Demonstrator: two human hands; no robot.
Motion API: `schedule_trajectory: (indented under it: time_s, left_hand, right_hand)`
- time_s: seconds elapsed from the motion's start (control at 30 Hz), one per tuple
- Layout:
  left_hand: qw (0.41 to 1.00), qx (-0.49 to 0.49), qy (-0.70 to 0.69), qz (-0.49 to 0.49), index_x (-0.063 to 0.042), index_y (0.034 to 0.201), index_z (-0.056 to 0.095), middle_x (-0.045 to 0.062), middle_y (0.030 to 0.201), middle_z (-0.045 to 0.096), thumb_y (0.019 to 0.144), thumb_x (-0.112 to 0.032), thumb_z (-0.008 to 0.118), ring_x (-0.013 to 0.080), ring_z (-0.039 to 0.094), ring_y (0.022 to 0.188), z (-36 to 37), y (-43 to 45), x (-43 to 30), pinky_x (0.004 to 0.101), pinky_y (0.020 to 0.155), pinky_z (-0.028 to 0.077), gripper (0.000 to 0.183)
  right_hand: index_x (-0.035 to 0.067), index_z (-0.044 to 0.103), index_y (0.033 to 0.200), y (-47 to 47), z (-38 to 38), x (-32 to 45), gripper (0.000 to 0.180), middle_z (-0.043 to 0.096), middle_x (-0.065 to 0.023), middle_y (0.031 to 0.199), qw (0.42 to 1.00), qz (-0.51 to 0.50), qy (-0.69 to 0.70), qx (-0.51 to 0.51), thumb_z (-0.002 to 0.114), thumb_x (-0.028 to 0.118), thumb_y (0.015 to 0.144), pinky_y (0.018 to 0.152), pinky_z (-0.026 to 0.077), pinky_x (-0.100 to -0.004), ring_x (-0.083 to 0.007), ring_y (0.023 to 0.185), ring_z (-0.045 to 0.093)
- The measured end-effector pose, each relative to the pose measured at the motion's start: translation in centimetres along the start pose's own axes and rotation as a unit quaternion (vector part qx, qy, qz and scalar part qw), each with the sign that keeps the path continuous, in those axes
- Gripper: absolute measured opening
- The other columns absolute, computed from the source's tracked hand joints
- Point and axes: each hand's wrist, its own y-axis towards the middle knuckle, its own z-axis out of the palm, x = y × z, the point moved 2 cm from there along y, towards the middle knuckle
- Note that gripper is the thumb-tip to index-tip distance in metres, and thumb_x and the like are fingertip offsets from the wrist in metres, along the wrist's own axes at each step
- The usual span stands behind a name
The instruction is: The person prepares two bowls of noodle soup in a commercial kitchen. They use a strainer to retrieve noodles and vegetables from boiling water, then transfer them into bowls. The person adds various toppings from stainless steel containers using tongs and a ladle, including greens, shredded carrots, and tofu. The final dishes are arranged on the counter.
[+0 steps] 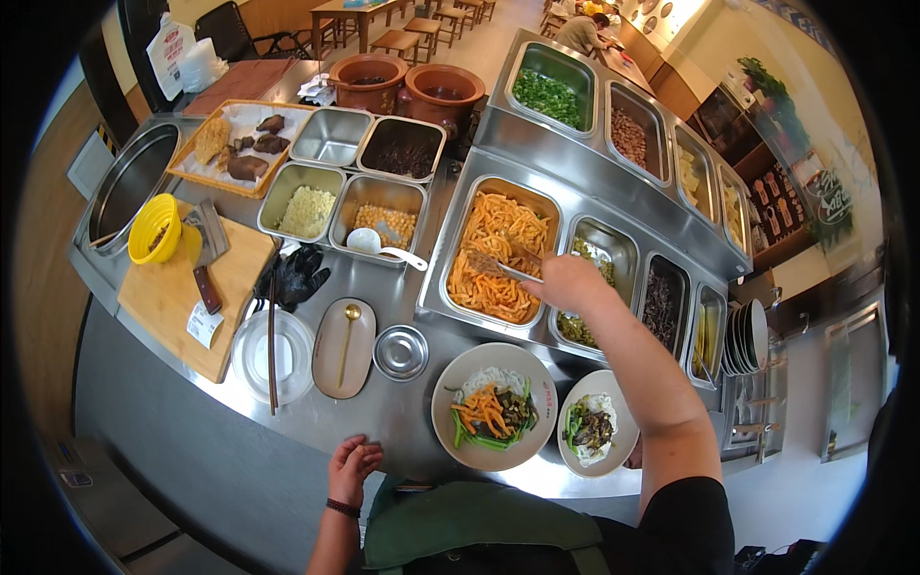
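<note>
My right hand (577,282) grips metal tongs (514,272), whose tips rest among orange shredded pickle strips (496,230) in a deep steel pan. Below that pan stands a large bowl (494,449) of white noodles, green stalks, chopped dark greens and orange strips. Beside it, partly under my right forearm, a smaller bowl (596,463) contains white noodles and dark greens without orange strips. My left hand (354,463) hangs loosely curled by the counter's front edge, holding nothing. Nearest to it are the large bowl and a small round steel dish (400,353).
A cutting board (237,266) at left carries a cleaver (208,251) and yellow bowls (154,228). Chopsticks (272,345) lie across a plastic lid (251,359). A white ladle (388,248) rests in the corn pan. Two clay pots (368,90) (444,97) stand behind. Stacked plates (747,338) are right.
</note>
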Motion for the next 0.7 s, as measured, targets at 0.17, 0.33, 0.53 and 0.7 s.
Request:
schedule_trajectory:
  time_s: [0.17, 0.33, 0.53, 0.7]
  left_hand:
    - [1.0, 0.007, 0.006, 0.003, -0.002, 0.103, 0.045, 0.014, 0.09, 0.058, 0.083, -0.014, 0.047, 0.0205, 0.058, 0.078, 0.5, 0.2, -0.4, 0.0309, 0.071, 0.048, 0.024]
    - [1.0, 0.007, 0.01, 0.006, -0.003, 0.104, 0.045, 0.014, 0.091, 0.058, 0.083, -0.014, 0.047, 0.0203, 0.058, 0.079, 0.3, 0.1, -0.2, 0.0301, 0.071, 0.048, 0.024]
    - [1.0, 0.004, 0.017, 0.007, -0.002, 0.104, 0.045, 0.014, 0.09, 0.058, 0.083, -0.013, 0.046, 0.0211, 0.058, 0.079, -0.1, 0.0, 0.1, 0.0314, 0.072, 0.048, 0.023]
    - [1.0, 0.005, 0.008, 0.011, -0.002, 0.104, 0.045, 0.014, 0.091, 0.057, 0.083, -0.013, 0.046, 0.0209, 0.058, 0.079, 0.1, -0.2, 0.0, 0.0315, 0.072, 0.048, 0.023]
  right_hand:
    - [0.001, 0.059, 0.082, 0.0, 0.1, 0.0, 0.032, 0.06, -0.0149, 0.082, 0.999, -0.014, 0.032, -0.035, 0.051, 0.032, 0.079, 0.069, 0.047, -0.037, -0.0277, 0.078, 0.058]
    - [0.0, 0.059, 0.082, -0.3, 0.2, -2.6, 0.035, 0.059, -0.0177, 0.08, 0.994, 0.032, 0.101, -0.007, 0.052, 0.034, 0.078, 0.07, 0.046, -0.038, -0.0306, 0.077, 0.058]
    - [0.0, 0.058, 0.084, -0.9, 1.2, -3.0, 0.037, 0.059, -0.0194, 0.081, 0.996, 0.006, 0.086, -0.02, 0.053, 0.036, 0.077, 0.071, 0.045, -0.0389, -0.0317, 0.078, 0.057]
    - [-0.001, 0.057, 0.085, -1.6, 0.4, -3.0, 0.037, 0.059, -0.0197, 0.081, 0.992, 0.023, 0.12, -0.024, 0.054, 0.035, 0.077, 0.071, 0.045, -0.0392, -0.0318, 0.079, 0.057]
